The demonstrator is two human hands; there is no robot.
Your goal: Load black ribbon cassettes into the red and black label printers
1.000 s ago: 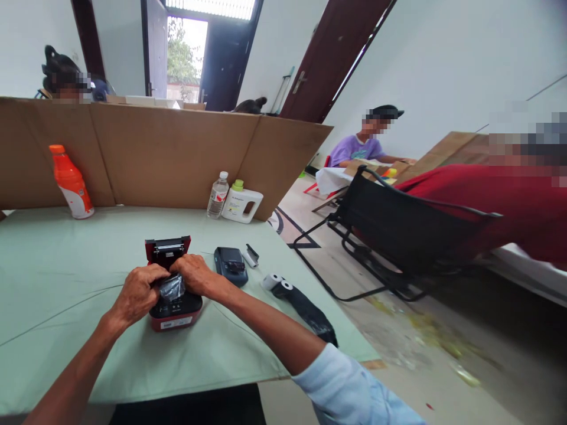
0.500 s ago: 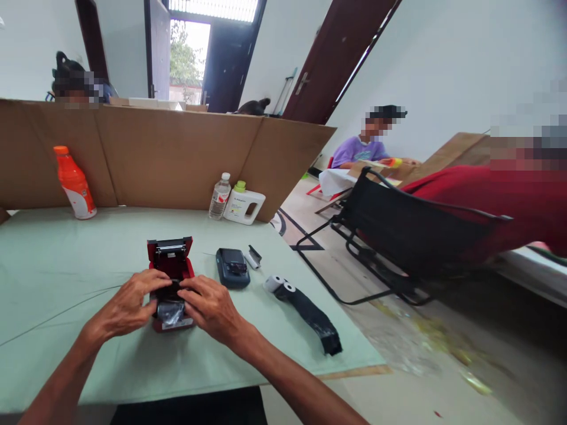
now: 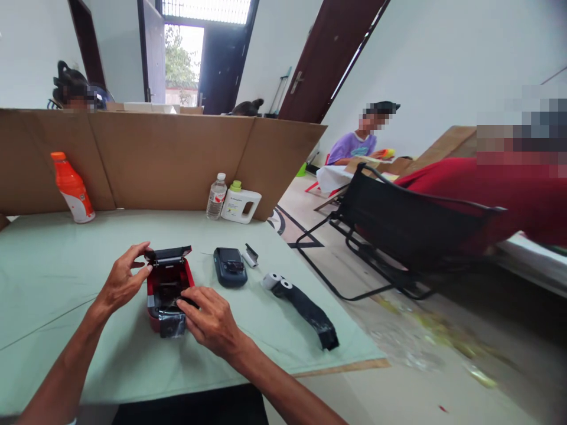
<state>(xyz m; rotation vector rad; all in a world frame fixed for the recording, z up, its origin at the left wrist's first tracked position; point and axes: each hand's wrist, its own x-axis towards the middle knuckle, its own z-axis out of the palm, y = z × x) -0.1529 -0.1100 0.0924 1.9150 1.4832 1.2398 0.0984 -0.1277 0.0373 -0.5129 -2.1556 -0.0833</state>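
Note:
A small red-and-black portable printer [image 3: 155,323] stands on the table in front of me, its lid [image 3: 168,254] raised. My left hand [image 3: 126,276] holds the lid's left edge between thumb and fingers. Over the printer's right front side, my right hand [image 3: 210,316] has bent fingers reaching onto the rim and the compartment; the fingertips are partly hidden. A shiny dark strip of film [image 3: 172,324] hangs over the printer's front edge. To the right lie a dark blue portable printer [image 3: 230,268] and a small white-and-dark piece [image 3: 250,255].
White paper rolls [image 3: 279,282] touch a long black strip [image 3: 308,316] on the right of the green-covered table [image 3: 110,366]. An orange bottle [image 3: 74,189], a clear bottle [image 3: 216,198] and a white jug [image 3: 241,205] stand before a cardboard screen [image 3: 177,159]. People sit beyond; a black chair [image 3: 411,224] is at right.
My left hand has moved up from the compartment to the lid's left edge. The lid is tilted lower. My right hand stays at the printer's right side; the film hangs lower in front.

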